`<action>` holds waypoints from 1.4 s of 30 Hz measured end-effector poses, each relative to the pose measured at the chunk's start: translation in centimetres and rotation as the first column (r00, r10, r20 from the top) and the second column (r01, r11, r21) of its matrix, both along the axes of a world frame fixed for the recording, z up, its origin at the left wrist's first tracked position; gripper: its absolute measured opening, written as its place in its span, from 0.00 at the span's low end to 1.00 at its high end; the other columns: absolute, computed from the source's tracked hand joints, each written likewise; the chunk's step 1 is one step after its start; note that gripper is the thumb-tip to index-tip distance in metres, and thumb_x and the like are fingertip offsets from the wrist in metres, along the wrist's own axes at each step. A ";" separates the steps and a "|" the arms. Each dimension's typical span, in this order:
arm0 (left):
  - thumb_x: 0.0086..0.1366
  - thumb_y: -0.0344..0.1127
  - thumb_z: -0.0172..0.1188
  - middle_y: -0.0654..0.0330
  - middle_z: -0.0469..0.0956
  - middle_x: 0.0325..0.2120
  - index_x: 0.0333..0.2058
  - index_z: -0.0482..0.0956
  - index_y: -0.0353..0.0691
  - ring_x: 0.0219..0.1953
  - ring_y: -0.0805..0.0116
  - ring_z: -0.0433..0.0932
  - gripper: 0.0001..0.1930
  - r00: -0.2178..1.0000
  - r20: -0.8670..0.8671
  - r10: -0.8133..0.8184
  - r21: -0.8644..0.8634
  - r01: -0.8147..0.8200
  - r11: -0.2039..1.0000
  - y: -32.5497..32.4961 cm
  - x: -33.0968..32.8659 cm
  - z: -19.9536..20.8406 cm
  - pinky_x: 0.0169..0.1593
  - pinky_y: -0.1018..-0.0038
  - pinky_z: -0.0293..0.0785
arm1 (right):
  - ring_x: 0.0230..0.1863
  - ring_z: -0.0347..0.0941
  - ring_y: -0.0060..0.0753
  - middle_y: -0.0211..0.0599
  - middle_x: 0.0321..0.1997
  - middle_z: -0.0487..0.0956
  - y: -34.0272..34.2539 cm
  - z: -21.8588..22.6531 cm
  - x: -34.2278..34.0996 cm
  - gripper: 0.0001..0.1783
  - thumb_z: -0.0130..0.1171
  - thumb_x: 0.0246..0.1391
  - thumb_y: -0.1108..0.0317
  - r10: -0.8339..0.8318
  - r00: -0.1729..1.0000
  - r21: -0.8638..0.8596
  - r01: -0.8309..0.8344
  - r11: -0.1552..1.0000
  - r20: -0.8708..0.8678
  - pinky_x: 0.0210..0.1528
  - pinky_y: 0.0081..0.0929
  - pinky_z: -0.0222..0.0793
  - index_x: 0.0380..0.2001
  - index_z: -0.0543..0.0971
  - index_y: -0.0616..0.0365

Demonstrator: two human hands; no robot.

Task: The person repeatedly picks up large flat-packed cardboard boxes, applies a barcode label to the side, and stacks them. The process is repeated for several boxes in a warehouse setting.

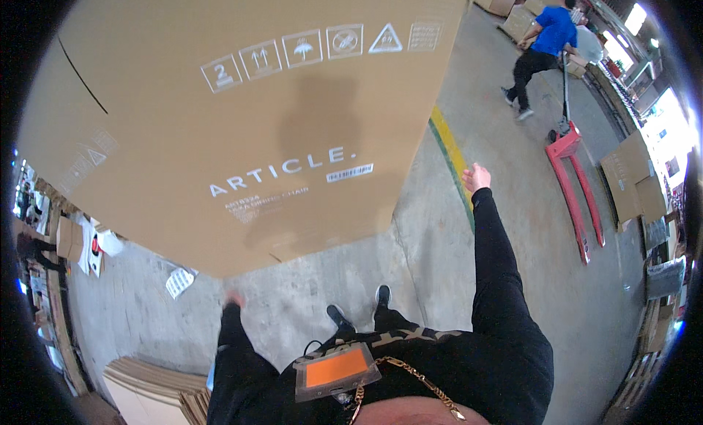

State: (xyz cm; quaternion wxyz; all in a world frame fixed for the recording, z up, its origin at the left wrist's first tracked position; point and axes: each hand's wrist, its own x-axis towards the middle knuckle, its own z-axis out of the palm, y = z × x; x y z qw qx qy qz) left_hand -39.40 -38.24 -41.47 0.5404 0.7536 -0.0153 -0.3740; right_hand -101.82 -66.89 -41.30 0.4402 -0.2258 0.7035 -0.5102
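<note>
A large brown cardboard box (168,132), printed with white handling symbols and a small barcode label, stands upright in front of me. My right hand (477,178) is held out to the right of the box, apart from it. Its fingers are curled in, and nothing shows in them. Low by the box's near bottom corner is my left hand (234,299), smeared by motion. Its fingers cannot be made out, nor whether it touches the cardboard.
A red pallet jack (564,150) stands at the right, with a person in a blue shirt (554,31) at its handle. Flat cardboard sheets (150,381) are stacked at lower left, near a white paper (180,281) on the floor. A yellow-green line (452,148) runs beside the box.
</note>
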 end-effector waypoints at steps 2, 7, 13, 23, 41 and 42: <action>0.60 0.38 0.54 0.49 0.69 0.45 0.52 0.66 0.37 0.40 0.57 0.76 0.22 0.989 0.055 -0.139 0.160 0.129 0.979 4.7 -1.7 -1.1 0.41 0.60 0.74 | 0.34 0.74 0.34 0.37 0.38 0.77 -0.1 2.4 0.2 0.25 0.50 0.58 0.50 0.145 0.989 -0.035 -0.145 0.989 -0.008 0.37 0.39 0.66 0.52 0.66 0.54; 0.57 0.36 0.58 0.49 0.73 0.37 0.47 0.70 0.35 0.34 0.60 0.78 0.20 0.831 -0.026 -0.555 0.511 0.489 0.707 17.0 -8.5 -4.2 0.37 0.64 0.76 | 0.52 0.70 0.40 0.41 0.54 0.72 -3.3 5.6 7.2 0.40 0.56 0.53 0.41 0.432 0.901 -0.110 -0.435 0.894 -0.048 0.52 0.47 0.67 0.62 0.59 0.52; 0.53 0.34 0.62 0.50 0.78 0.27 0.41 0.75 0.33 0.27 0.63 0.80 0.17 0.773 0.097 -0.627 0.481 0.515 0.709 24.3 -18.1 -5.9 0.31 0.69 0.78 | 0.56 0.68 0.39 0.46 0.56 0.72 -8.9 6.6 11.2 0.43 0.62 0.50 0.45 0.400 0.844 -0.385 -0.523 0.761 -0.356 0.55 0.33 0.65 0.58 0.63 0.66; 0.58 0.32 0.59 0.55 0.81 0.30 0.44 0.75 0.31 0.31 0.71 0.81 0.16 0.927 0.342 -0.152 -0.043 0.177 0.983 17.5 -36.0 -1.9 0.38 0.75 0.77 | 0.47 0.75 0.35 0.45 0.44 0.80 -10.2 7.9 8.7 0.28 0.57 0.56 0.50 0.581 0.664 -0.391 -0.748 0.537 -0.472 0.50 0.30 0.67 0.45 0.76 0.69; 0.49 0.51 0.69 0.38 0.53 0.62 0.64 0.47 0.30 0.66 0.47 0.52 0.53 0.215 0.976 -0.039 -0.007 0.210 0.978 -24.2 -49.8 25.8 0.66 0.59 0.51 | 0.38 0.75 0.29 0.35 0.35 0.80 -5.9 1.6 9.6 0.12 0.60 0.52 0.70 0.931 -0.019 -0.733 -0.611 -0.299 -0.364 0.43 0.29 0.70 0.39 0.78 0.64; 0.49 0.54 0.68 0.37 0.53 0.62 0.64 0.46 0.28 0.65 0.46 0.53 0.55 0.186 0.982 -0.015 -0.014 0.154 0.988 -24.7 -49.7 26.2 0.65 0.59 0.53 | 0.41 0.74 0.37 0.40 0.39 0.78 -3.6 1.9 10.0 0.16 0.61 0.49 0.70 0.872 -0.061 -0.702 -0.568 -0.430 -0.485 0.46 0.32 0.69 0.42 0.76 0.64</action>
